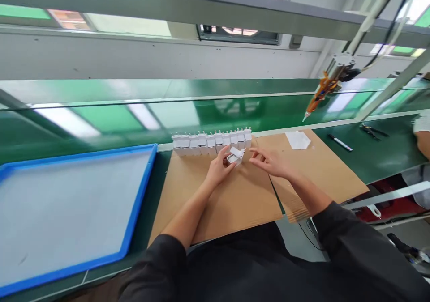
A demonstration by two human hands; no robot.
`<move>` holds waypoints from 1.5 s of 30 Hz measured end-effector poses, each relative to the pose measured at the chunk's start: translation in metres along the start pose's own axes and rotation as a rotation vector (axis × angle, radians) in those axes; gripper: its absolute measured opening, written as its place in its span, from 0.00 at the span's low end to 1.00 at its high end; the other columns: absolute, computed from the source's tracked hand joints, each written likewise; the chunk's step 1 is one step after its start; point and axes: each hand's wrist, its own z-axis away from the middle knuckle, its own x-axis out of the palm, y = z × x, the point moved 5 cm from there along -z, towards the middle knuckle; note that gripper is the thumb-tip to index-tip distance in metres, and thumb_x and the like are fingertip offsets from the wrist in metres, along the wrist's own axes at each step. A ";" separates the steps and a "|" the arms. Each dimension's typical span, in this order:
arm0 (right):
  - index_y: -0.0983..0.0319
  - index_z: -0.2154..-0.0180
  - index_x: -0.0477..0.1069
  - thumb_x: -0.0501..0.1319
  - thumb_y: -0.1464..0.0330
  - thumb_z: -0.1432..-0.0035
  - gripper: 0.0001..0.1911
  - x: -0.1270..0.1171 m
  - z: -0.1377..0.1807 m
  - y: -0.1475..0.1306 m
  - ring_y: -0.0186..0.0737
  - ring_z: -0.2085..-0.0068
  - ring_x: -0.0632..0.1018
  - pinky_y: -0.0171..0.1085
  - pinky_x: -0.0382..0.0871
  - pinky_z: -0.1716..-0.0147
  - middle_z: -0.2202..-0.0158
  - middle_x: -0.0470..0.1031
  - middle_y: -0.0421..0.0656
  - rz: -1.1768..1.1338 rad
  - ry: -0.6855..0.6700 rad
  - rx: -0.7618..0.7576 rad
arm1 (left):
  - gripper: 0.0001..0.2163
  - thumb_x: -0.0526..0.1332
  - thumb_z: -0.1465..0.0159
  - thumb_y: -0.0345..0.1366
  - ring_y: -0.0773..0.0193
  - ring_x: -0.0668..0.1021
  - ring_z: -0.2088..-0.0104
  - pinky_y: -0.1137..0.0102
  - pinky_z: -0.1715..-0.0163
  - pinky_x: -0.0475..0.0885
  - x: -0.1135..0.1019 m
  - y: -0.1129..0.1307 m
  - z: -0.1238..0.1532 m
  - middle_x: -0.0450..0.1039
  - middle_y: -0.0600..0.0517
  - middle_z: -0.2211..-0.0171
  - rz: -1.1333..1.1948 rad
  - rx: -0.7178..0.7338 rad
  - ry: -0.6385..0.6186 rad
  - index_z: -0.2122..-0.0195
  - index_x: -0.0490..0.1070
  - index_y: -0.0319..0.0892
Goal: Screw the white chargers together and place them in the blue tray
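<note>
Between the thumb and fingers of my left hand (219, 165) is a small white plastic case (235, 156), its lid-like flap tilted up. My right hand (268, 161) hovers just to the right of it, fingers partly stretched and apart, with nothing visible in them. Behind both hands stands a row of several similar white plastic cases (210, 144), small pins sticking up from their tops. The row sits along the back edge of a brown cardboard sheet (215, 203).
A blue-rimmed tray (132, 217) lies at left. On the right are a white paper sheet (298, 140), a marker (340, 142) and pliers (371, 132). An orange dispensing tool (319, 94) hangs above the bench. Another person's arm (422, 143) shows at the right edge.
</note>
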 end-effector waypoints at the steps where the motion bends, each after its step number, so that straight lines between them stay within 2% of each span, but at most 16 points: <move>1: 0.63 0.45 0.68 0.56 0.57 0.36 0.23 0.005 -0.024 0.002 0.38 0.61 0.76 0.37 0.67 0.59 0.57 0.77 0.47 0.071 0.027 0.012 | 0.31 0.64 0.42 0.39 0.65 0.79 0.64 0.66 0.54 0.73 0.001 -0.002 0.000 0.76 0.48 0.49 0.009 0.003 0.007 0.38 0.56 0.45; 4: 0.64 0.53 0.72 0.57 0.56 0.37 0.20 0.021 -0.073 0.004 0.40 0.63 0.75 0.36 0.65 0.62 0.64 0.76 0.46 0.190 0.035 0.027 | 0.31 0.64 0.42 0.37 0.66 0.78 0.65 0.67 0.56 0.73 0.001 -0.006 -0.003 0.77 0.50 0.51 0.031 0.010 0.038 0.38 0.56 0.46; 7: 0.63 0.60 0.74 0.58 0.60 0.38 0.14 0.028 -0.088 0.004 0.38 0.66 0.73 0.35 0.64 0.64 0.67 0.74 0.44 0.206 0.035 -0.027 | 0.30 0.64 0.41 0.37 0.66 0.78 0.66 0.67 0.56 0.72 0.000 -0.010 -0.006 0.77 0.51 0.51 0.058 0.009 0.046 0.38 0.56 0.47; 10: 0.63 0.60 0.74 0.58 0.65 0.39 0.10 0.030 -0.089 0.003 0.36 0.66 0.72 0.36 0.65 0.62 0.66 0.72 0.44 0.225 0.033 -0.097 | 0.29 0.65 0.42 0.38 0.66 0.77 0.67 0.68 0.57 0.72 -0.003 -0.012 -0.009 0.77 0.50 0.51 0.080 0.010 0.038 0.39 0.58 0.46; 14: 0.62 0.58 0.74 0.55 0.68 0.38 0.11 0.035 -0.092 0.000 0.35 0.66 0.72 0.37 0.67 0.61 0.60 0.70 0.46 0.229 -0.070 -0.233 | 0.24 0.65 0.42 0.38 0.67 0.75 0.69 0.70 0.60 0.72 -0.007 -0.010 -0.012 0.78 0.52 0.57 0.070 0.014 0.016 0.44 0.65 0.45; 16: 0.62 0.58 0.74 0.55 0.68 0.38 0.11 0.037 -0.095 0.001 0.36 0.65 0.73 0.37 0.68 0.61 0.60 0.69 0.45 0.202 -0.119 -0.270 | 0.19 0.64 0.41 0.39 0.67 0.75 0.69 0.71 0.62 0.71 -0.008 -0.008 -0.012 0.78 0.54 0.62 0.051 0.020 0.006 0.49 0.69 0.45; 19: 0.62 0.58 0.75 0.56 0.66 0.38 0.11 0.035 -0.099 0.007 0.36 0.65 0.73 0.37 0.69 0.62 0.62 0.68 0.45 0.126 -0.108 -0.275 | 0.17 0.64 0.41 0.38 0.67 0.76 0.68 0.72 0.63 0.71 -0.010 -0.005 -0.012 0.77 0.55 0.66 0.035 0.016 0.006 0.51 0.71 0.44; 26: 0.61 0.58 0.75 0.56 0.64 0.38 0.12 0.038 -0.099 0.011 0.36 0.67 0.72 0.38 0.68 0.64 0.64 0.68 0.44 0.095 -0.081 -0.283 | 0.18 0.63 0.41 0.36 0.67 0.76 0.67 0.72 0.62 0.71 -0.009 -0.008 -0.013 0.77 0.54 0.61 0.017 0.018 0.017 0.49 0.71 0.44; 34: 0.61 0.59 0.74 0.56 0.66 0.38 0.10 0.041 -0.101 0.008 0.35 0.68 0.72 0.36 0.67 0.65 0.65 0.68 0.43 0.101 -0.085 -0.326 | 0.18 0.63 0.40 0.40 0.66 0.76 0.66 0.71 0.61 0.71 -0.008 -0.010 -0.013 0.78 0.52 0.57 -0.024 0.056 0.044 0.49 0.69 0.45; 39: 0.61 0.57 0.72 0.55 0.64 0.36 0.11 0.050 -0.102 0.011 0.34 0.68 0.72 0.35 0.65 0.66 0.61 0.70 0.44 0.243 -0.089 -0.310 | 0.17 0.63 0.40 0.40 0.65 0.78 0.65 0.70 0.60 0.71 -0.008 -0.010 -0.012 0.78 0.52 0.57 0.017 0.053 0.036 0.50 0.65 0.45; 45: 0.61 0.58 0.71 0.52 0.62 0.33 0.12 0.060 -0.102 0.009 0.34 0.69 0.72 0.34 0.61 0.70 0.59 0.70 0.45 0.429 -0.066 -0.262 | 0.13 0.62 0.40 0.40 0.64 0.77 0.66 0.69 0.60 0.71 -0.006 -0.013 -0.012 0.76 0.53 0.64 0.017 0.044 0.047 0.57 0.64 0.44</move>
